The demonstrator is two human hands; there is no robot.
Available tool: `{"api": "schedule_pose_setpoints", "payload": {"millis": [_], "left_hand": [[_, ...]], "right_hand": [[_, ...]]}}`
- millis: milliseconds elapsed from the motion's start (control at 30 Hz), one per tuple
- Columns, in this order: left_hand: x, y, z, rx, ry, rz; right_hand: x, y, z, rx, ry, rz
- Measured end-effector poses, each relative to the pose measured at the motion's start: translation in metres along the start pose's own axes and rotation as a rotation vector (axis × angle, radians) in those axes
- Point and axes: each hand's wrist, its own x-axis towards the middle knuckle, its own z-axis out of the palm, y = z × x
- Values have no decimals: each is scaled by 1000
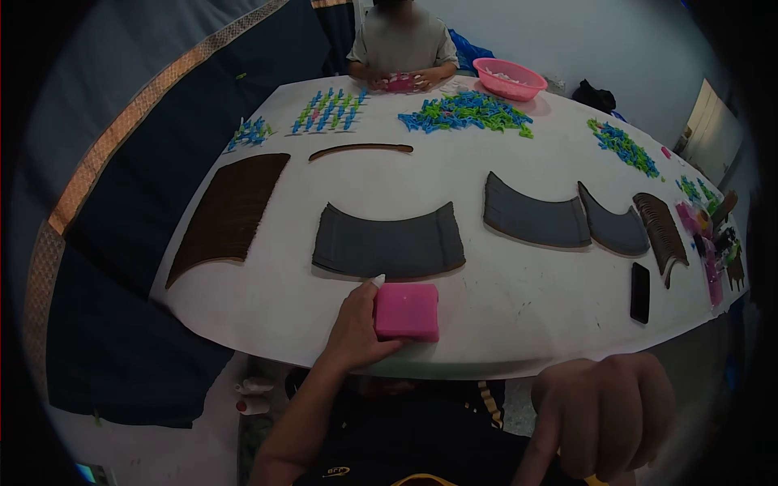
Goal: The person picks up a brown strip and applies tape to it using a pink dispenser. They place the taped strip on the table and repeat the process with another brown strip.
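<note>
My left hand (354, 326) grips the left side of a pink block-like box (407, 312) at the front of the white table (502, 312). Its thumb lies along the near side and a fingertip reaches the far corner. Close to the camera at lower right, my right hand (604, 417) is raised with its fingers curled down; whatever they may hold is hidden. Just beyond the pink box lies a dark grey curved sheet (389, 243) with a brown edge. Two similar sheets, one wide (536, 215) and one smaller (613, 224), lie to its right.
A stack of brown curved strips (231, 211) lies left, and a single strip (361, 150) farther back. Blue and green clips form a pile (466, 112) and rows (328, 111). A pink basket (510, 79), a phone (640, 293) and a seated person (403, 44) handling something pink are also there.
</note>
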Motion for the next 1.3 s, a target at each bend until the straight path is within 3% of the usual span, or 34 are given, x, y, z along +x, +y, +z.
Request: {"api": "schedule_pose_setpoints", "payload": {"millis": [400, 533, 600, 633, 700, 733, 800, 900, 1033, 1100, 1167, 1200, 1267, 1300], "left_hand": [[1, 3, -1, -36, -52, -132], [3, 7, -5, -16, -47, -109], [5, 8, -5, -19, -69, -130], [5, 7, -4, -34, -62, -117], [4, 4, -3, -54, -53, -103], [4, 4, -2, -35, -52, -98], [4, 1, -1, -17, -52, -90], [4, 1, -1, -16, -31, -71], [6, 13, -8, 26, -50, -98], [9, 11, -8, 32, -56, -106], [7, 5, -4, 17, -91, -123], [6, 5, -4, 18, -87, -123], [3, 5, -3, 34, -46, -96], [2, 5, -2, 35, -43, -95]], "right_hand": [[-11, -16, -1, 4, -28, -50], [-22, -2, -70, -504, 382, -3], [-40, 6, -106, -743, 688, 149], [-51, 8, -126, -746, 688, 154], [-74, 13, -160, -758, 1164, 436], [-85, 15, -170, -763, 1165, 439], [-99, 19, -181, -499, 1486, 490], [-109, 23, -184, -332, 1452, 383], [-110, 33, -183, -469, 1247, 379], [-105, 57, -163, -1024, 849, 627], [-95, 66, -138, -1311, 390, 758], [-94, 74, -131, -1312, 386, 757], [-95, 87, -122, -1637, 89, 755], [-97, 89, -122, -1638, 86, 753]]}}
